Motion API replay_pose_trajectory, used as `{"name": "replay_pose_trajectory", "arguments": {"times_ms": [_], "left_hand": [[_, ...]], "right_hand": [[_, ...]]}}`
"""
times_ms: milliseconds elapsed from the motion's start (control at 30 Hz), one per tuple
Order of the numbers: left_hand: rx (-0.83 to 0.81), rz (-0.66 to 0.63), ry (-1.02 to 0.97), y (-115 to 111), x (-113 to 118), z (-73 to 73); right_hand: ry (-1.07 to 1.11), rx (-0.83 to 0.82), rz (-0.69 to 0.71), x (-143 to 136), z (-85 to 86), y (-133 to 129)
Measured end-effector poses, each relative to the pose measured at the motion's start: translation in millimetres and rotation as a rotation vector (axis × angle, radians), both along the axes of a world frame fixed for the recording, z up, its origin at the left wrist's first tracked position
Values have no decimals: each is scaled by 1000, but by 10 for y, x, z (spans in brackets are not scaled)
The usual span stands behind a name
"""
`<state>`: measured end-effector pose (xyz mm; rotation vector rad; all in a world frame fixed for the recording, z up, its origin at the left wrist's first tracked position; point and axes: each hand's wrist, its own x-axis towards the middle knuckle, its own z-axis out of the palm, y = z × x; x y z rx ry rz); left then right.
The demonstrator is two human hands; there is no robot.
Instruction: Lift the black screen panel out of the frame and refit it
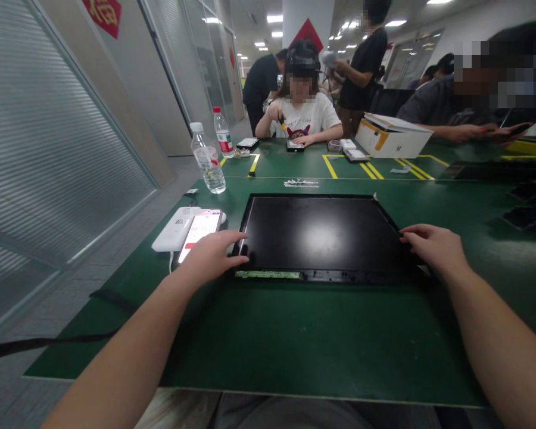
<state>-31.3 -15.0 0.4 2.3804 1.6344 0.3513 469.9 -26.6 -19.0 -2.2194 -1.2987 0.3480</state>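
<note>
A flat black LCD screen panel [317,235] lies face up on the green table in front of me. A green circuit strip [268,274] shows along the left part of its near edge. My left hand [212,253] grips the panel's left edge, thumb nearer to me and fingers farther along. At the opposite side, my right hand [435,247] pinches the right edge between thumb and fingers. The undersides of the panel and of both grips are hidden.
Left of the panel, a lit phone [201,229] rests against a white box-like device [172,229]. Two water bottles [208,161] stand behind them. Small white pieces [301,183] lie beyond the panel. Across the table a person [301,107] works near a white carton [393,137].
</note>
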Motion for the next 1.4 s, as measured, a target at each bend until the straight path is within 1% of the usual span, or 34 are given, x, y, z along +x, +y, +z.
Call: {"name": "replay_pose_trajectory", "arguments": {"times_ms": [100, 200, 367, 533, 700, 1000, 1133, 1267, 1400], "left_hand": [[8, -60, -24, 16, -9, -68], [12, -72, -21, 19, -9, -99], [29, -93, 69, 4, 18, -67], [32, -74, 66, -33, 58, -39], [17, -70, 51, -96, 87, -39], [12, -93, 86, -114, 112, -21], [11, -92, 123, -120, 125, -11], [18, -79, 99, -110, 124, -21], [17, -34, 123, -95, 122, -27]], "right_hand": [[-6, 5, -3, -1, -2, 0], [7, 10, 2, 16, -18, 4], [-13, 28, 16, 64, -62, 19], [-39, 35, 26, 95, -95, 32], [-48, 4, 8, 61, -71, 23], [-38, 47, 12, 40, -60, 20], [7, 37, -3, 8, -39, 9], [61, 59, -37, -55, 2, -9], [151, 102, -71, -68, 2, -3]]}}
